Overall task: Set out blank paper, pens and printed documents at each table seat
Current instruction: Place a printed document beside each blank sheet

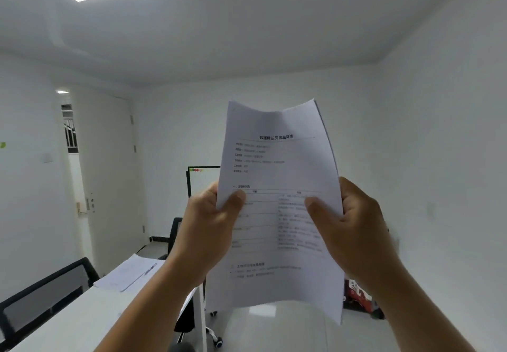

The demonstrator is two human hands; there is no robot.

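- Printed documents [277, 206]: thin stack held upright in mid-air, above the desk [68, 321], top edge bowed and sagging in the middle.
- Left hand [208, 231] closed on left edge, thumb on front; right hand [354, 228] closed on right edge, thumb on front.
- Risk: floppy sheets fanning or slipping apart if either pinch loosens; back sheets already splayed at right edge.
- Paper matte white, black text and table lines.
- One seat looks set: sheets [123, 275] with pen [149, 269] on glossy white desk, black mesh chair [41, 294] beside.
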